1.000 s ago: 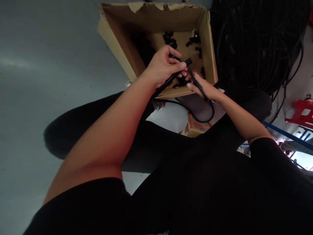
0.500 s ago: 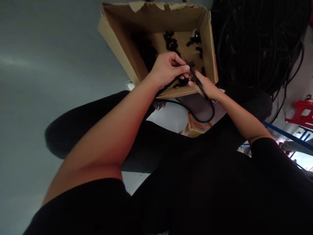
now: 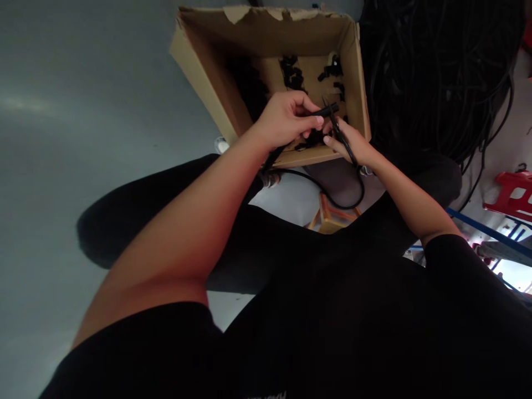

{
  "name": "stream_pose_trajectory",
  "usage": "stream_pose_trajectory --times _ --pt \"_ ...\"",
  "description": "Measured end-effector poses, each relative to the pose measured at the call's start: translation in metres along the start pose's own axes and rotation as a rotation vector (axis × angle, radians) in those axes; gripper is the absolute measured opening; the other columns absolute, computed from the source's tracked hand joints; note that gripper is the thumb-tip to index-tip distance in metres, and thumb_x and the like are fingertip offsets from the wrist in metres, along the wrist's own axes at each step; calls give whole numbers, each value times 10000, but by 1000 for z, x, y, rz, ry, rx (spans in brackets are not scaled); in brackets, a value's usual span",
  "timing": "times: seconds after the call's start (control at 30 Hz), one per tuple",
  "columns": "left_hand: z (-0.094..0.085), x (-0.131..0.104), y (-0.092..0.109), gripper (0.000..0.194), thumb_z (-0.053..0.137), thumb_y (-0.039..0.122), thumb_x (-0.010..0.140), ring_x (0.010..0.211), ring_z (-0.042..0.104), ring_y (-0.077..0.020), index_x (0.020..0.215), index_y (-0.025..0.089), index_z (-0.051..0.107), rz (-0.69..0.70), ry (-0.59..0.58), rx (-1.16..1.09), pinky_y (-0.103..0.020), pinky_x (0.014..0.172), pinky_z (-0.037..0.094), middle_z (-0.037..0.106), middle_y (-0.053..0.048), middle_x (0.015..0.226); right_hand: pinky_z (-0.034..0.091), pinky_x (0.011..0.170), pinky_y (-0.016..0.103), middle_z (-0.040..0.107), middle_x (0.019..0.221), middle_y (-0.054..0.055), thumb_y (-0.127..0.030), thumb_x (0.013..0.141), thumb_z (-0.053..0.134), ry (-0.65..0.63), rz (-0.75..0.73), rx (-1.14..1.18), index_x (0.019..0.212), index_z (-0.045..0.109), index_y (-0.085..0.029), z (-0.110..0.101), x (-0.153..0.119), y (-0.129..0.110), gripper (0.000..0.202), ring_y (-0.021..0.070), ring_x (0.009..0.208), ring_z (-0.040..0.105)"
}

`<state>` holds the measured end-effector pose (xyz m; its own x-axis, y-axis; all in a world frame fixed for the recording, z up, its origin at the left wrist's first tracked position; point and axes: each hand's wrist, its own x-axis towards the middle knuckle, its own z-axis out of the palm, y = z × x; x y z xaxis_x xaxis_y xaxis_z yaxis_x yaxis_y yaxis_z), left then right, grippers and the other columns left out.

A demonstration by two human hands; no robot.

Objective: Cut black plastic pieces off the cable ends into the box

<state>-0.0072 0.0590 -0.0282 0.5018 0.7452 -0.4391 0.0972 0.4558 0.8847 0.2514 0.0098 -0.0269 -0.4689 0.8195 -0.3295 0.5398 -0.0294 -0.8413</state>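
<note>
My left hand (image 3: 286, 113) is closed in a pinch on a black cable (image 3: 330, 110), whose thick end sticks out past the fingertips to the right. Just beside it, my right hand (image 3: 351, 143) grips a pair of dark scissors (image 3: 337, 130). Their thin pointed blades reach up and cross the cable close to its end. Both hands are over the near side of a cardboard box (image 3: 208, 83) with a torn top edge. Inside lie several small black pieces (image 3: 292, 73), with a darker heap along the left wall. A stretch of black cable hangs in a loop below the hands.
A large pile of black cables (image 3: 436, 72) stands right of the box, with strands trailing to the floor. Below the hands, between my legs, is a small wooden stool (image 3: 330, 221). A red plastic stool (image 3: 513, 194) and blue bars (image 3: 490, 227) are at the far right.
The cable end has come further out to the right of my left fingertips. My right hand has shifted slightly right, and the scissor blades now show crossing the cable.
</note>
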Motion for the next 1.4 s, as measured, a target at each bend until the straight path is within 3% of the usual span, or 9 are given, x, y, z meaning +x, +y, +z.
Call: stream_pose_trajectory --times 0.17,0.37,0.47,0.6,0.73,0.9,1.07,1.23,1.4 --pt "-3 -2 5 410 994 484 1108 761 569 -122 1092 243 663 -21 -43 -24 -300 700 377 718 59 766 679 1204 570 773 1169 99 -992 1156 571 41 22 -61 1370 697 -245 1 0 6 787 319 1143 762" --pt "-13 -3 12 386 1013 467 1089 692 583 -117 1039 231 711 -22 -56 -17 -293 640 387 795 13 826 681 1173 551 785 1115 89 -909 1171 620 38 46 -104 1314 732 -232 0 -3 11 701 315 1114 764" --pt "-10 -5 16 310 965 376 1107 602 558 -104 964 216 741 -24 -71 -23 -283 576 368 830 -43 874 668 1191 563 792 1178 100 -840 1194 620 6 7 -108 1377 718 -220 1 -3 17 653 311 1126 767" --pt "-4 -6 19 380 954 392 1140 530 513 -98 879 199 756 -65 -132 -41 -257 508 352 814 -87 824 628 1262 589 775 1311 122 -752 1220 619 -21 -88 -106 1509 670 -221 0 -2 20 607 312 1219 760" --pt "-4 -6 19 379 933 399 1161 502 505 -108 877 190 792 -122 -201 -49 -239 473 356 734 -60 734 607 1305 606 765 1310 133 -761 1205 646 20 -99 -103 1430 702 -229 -2 -1 12 581 335 1271 742" --pt "-11 -9 20 382 996 491 1113 510 520 -142 931 203 824 -158 -169 -102 -304 557 428 611 -7 654 612 1276 588 769 1210 110 -797 1216 602 14 -59 -136 1338 716 -233 -3 -5 7 588 340 1222 748" --pt "-16 -12 27 375 934 535 1152 596 452 -141 970 220 843 -170 -138 -77 -344 624 332 652 -4 693 655 1209 572 758 1083 82 -735 1203 648 83 40 -156 1260 725 -235 -2 -9 14 509 323 1108 760" --pt "-11 -8 32 250 792 264 1230 671 519 -140 989 204 766 -176 -103 -12 -360 662 339 731 5 793 675 1227 576 779 1093 80 -666 1188 698 58 80 -86 1239 716 -250 -2 -6 12 420 324 1129 777" --pt "-9 0 22 230 582 -19 1193 761 579 -86 1148 193 658 -162 -66 -73 -312 758 407 787 80 882 647 1290 591 785 1226 91 -606 1216 682 -31 31 36 1388 664 -246 -2 -6 3 399 297 1209 757"
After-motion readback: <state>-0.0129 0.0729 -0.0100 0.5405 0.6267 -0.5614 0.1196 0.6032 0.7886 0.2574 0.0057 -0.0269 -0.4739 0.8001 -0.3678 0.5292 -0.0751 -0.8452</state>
